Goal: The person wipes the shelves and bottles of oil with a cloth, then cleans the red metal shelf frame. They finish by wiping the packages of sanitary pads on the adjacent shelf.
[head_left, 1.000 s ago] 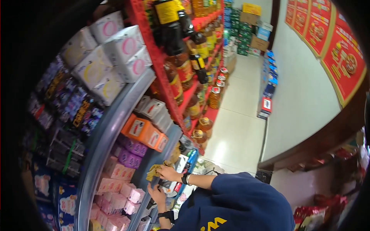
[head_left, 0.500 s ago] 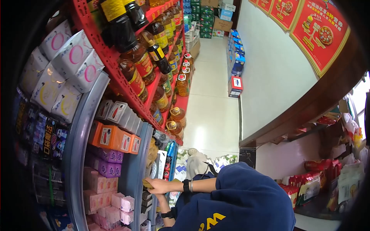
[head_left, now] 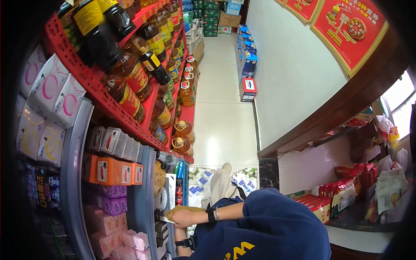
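Observation:
My right hand (head_left: 182, 217), with a black watch and a silver bracelet at the wrist, reaches left across my body. Its fingers are closed on a mustard-coloured cloth (head_left: 170, 212) beside the end of the grey shelf (head_left: 148, 190). Below it my left forearm (head_left: 181, 237) comes up, wearing a black band. The left hand itself is hidden behind the right one. Close to both hands are dark boxes (head_left: 161, 229) on the shelf and a white panel (head_left: 168, 190).
Grey shelves at left hold orange boxes (head_left: 113, 170), purple packs (head_left: 110, 204) and pink packs (head_left: 104, 221). A red rack (head_left: 108, 106) carries oil bottles (head_left: 187, 93). Blue boxes (head_left: 248, 60) stand along the white wall (head_left: 294, 73). A counter with red packets (head_left: 346, 177) is at right.
My view has shifted, so the shelves and aisle sit further left. My light-coloured shoe shows further forward on the floor. The right hand still grips the cloth, now slightly lower beside the shelf.

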The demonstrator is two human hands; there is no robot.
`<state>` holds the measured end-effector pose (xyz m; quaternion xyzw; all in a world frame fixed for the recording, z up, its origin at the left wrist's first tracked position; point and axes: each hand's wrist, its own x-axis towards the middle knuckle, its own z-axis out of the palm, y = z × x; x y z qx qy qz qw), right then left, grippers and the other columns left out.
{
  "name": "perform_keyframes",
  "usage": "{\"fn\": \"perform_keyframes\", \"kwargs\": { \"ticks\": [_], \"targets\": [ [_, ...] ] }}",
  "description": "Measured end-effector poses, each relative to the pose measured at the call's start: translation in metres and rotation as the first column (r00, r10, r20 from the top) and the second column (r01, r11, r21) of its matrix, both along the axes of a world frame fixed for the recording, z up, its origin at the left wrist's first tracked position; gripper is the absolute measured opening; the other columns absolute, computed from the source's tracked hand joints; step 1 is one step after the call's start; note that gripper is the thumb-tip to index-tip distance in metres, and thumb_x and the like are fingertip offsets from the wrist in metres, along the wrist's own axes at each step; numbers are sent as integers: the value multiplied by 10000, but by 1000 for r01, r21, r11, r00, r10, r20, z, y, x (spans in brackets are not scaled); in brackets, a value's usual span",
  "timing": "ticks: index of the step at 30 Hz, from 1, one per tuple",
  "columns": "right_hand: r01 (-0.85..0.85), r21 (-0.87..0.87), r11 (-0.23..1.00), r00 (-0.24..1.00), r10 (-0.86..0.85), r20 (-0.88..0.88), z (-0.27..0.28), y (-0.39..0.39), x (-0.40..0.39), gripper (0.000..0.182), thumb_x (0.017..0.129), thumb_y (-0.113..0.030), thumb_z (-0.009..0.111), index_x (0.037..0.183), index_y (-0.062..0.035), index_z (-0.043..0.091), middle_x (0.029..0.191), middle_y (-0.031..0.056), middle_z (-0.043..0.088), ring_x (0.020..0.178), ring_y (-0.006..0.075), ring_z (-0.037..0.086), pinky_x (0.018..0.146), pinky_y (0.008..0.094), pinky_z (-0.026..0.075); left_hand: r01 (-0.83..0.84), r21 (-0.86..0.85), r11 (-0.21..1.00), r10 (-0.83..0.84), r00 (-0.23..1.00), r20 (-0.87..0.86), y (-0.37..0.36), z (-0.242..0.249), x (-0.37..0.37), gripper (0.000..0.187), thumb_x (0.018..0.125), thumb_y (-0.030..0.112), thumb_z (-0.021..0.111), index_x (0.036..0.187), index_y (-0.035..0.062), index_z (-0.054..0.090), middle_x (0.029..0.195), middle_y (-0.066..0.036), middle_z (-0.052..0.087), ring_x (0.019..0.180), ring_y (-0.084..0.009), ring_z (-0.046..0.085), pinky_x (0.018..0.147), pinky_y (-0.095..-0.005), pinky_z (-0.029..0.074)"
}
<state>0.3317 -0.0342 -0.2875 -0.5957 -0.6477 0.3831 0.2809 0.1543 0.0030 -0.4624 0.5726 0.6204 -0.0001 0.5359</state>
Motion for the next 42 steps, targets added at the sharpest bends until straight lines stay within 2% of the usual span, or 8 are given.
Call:
{"fn": "perform_keyframes", "kwargs": {
  "ticks": [12, 18, 21, 24, 27, 32, 37, 42],
  "targets": [
    [149, -60, 987, 979, -155, -135, -3, 13, 66, 404, 708, -196, 575, 1046, -6, 461, 793, 243, 593, 760, 416, 577, 656, 469, 462, 166, -98, 981, -169, 985, -27, 40, 4, 67, 380, 787, 62, 576, 1123, -6, 412, 1068, -138, 482, 944, -249, 490, 827, -351, 401],
    [192, 109, 975, 980, -197, 40, -18, 18, 126, 483, 718, -194, 567, 1163, -59, 439, 801, 188, 598, 732, 372, 588, 633, 462, 452, 271, -126, 954, -275, 961, -10, 67, 7, 127, 355, 787, 61, 577, 1100, -4, 422, 1043, -125, 495, 918, -233, 500, 808, -339, 411],
    [231, -123, 965, 973, -233, -2, -1, 19, 171, 476, 711, -188, 571, 1156, -82, 441, 865, 195, 588, 807, 362, 580, 688, 443, 456, 353, -129, 927, -355, 935, 14, 81, 10, 174, 343, 787, 60, 578, 1088, -3, 428, 1031, -118, 502, 905, -225, 505, 798, -334, 416],
    [318, -58, 946, 946, -320, -42, -21, 22, 211, 463, 728, -189, 557, 1160, -74, 437, 897, 220, 580, 808, 381, 575, 705, 448, 460, 443, -120, 888, -441, 896, 48, 95, 17, 232, 330, 787, 60, 578, 1077, -1, 433, 1019, -112, 509, 893, -217, 510, 788, -328, 421],
    [304, -252, 919, 949, -316, -4, 11, 19, 276, 439, 753, -205, 540, 1149, -41, 444, 927, 237, 570, 832, 384, 573, 723, 445, 463, 533, -105, 840, -526, 846, 91, 105, 22, 293, 318, 786, 59, 579, 1065, 0, 438, 1007, -105, 515, 880, -209, 516, 779, -323, 427],
    [656, -160, 738, 751, -660, 35, -5, 12, 337, 299, 741, -165, 530, 976, 18, 499, 828, 236, 604, 785, 364, 602, 665, 462, 467, 671, -25, 741, -653, 728, 209, 111, 33, 398, 297, 786, 58, 580, 1046, 1, 447, 987, -95, 526, 858, -195, 524, 762, -313, 435],
    [755, -227, 616, 646, -758, 94, 20, -11, 381, 346, 773, -219, 529, 1039, -10, 459, 790, 203, 616, 733, 358, 609, 630, 457, 471, 707, 92, 701, -689, 638, 344, 104, 47, 490, 277, 786, 57, 580, 1027, 3, 456, 967, -84, 538, 837, -182, 533, 746, -304, 444],
    [843, -248, 477, 505, -861, 57, 20, -19, 425, 396, 787, -251, 533, 1105, -31, 445, 770, 212, 612, 726, 366, 600, 635, 460, 469, 570, 462, 679, -718, 647, 256, 90, 92, 569, 193, 786, 45, 561, 934, -11, 452, 884, -100, 556, 800, -172, 522, 725, -310, 434]
  ]
}}
